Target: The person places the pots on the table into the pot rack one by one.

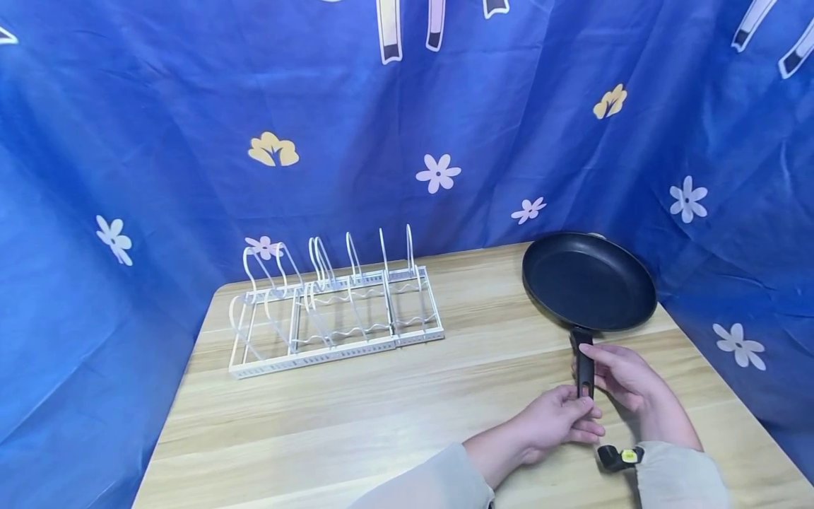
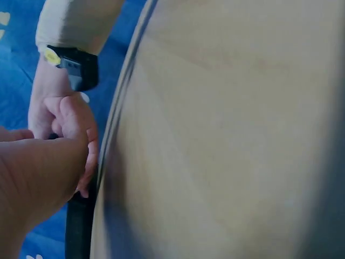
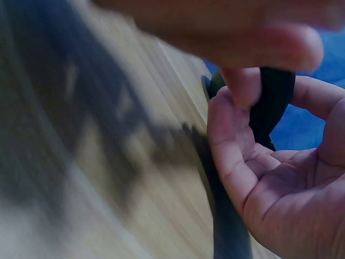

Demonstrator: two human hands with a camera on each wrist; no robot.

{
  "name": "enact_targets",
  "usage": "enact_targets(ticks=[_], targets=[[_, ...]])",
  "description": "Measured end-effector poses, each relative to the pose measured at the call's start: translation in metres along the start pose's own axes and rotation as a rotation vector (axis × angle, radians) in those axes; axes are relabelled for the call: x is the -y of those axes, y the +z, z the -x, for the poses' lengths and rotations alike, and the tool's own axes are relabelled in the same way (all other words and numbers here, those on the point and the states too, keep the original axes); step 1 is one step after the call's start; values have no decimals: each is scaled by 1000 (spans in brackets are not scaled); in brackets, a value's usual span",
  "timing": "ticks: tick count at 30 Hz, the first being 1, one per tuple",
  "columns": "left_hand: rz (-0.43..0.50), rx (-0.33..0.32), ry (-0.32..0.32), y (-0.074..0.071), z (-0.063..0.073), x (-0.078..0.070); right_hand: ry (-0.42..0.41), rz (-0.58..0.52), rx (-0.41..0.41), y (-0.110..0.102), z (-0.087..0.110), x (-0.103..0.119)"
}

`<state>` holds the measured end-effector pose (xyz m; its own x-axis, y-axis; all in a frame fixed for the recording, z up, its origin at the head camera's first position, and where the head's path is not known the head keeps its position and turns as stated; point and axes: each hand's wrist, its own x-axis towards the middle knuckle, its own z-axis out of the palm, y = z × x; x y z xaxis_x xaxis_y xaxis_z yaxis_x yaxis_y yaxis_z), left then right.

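A black frying pan (image 1: 588, 283) sits at the right of the table, its handle (image 1: 584, 364) pointing toward me. My right hand (image 1: 626, 378) grips the handle midway, thumb along its top; in the right wrist view, the right hand's (image 3: 285, 178) fingers curl under the dark handle (image 3: 274, 102). At the handle's near end, my left hand (image 1: 559, 423) pinches the tip between thumb and fingers. The left wrist view has the left hand (image 2: 40, 178) close in front, partly covering the right hand (image 2: 67, 116).
A white metal rack (image 1: 343, 348) with several upright wire loops stands left of the pan on the wooden table (image 1: 331, 431). Blue patterned cloth (image 1: 356, 141) hangs behind and along both sides. A black strap device (image 1: 617, 458) is on the right wrist.
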<state>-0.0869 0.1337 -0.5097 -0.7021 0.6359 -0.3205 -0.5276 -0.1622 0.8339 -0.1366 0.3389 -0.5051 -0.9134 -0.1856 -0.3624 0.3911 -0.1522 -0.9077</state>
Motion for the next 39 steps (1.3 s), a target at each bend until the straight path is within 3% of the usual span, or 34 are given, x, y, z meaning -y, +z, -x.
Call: enact_targets(ticks=[6, 15, 25, 33, 39], targets=[[45, -54, -10, -7, -12, -3, -18, -127, 69, 3, -4, 1], [139, -75, -7, -10, -15, -9, -21, -299, 140, 9, -9, 4], [43, -44, -11, -12, -12, -9, -16, -235, 28, 16, -5, 2], [34, -37, -15, -14, -4, -13, -36, -242, 28, 23, -2, 1], [-53, -91, 33, -12, 3, -16, -31, -212, 38, 30, -1, 11]])
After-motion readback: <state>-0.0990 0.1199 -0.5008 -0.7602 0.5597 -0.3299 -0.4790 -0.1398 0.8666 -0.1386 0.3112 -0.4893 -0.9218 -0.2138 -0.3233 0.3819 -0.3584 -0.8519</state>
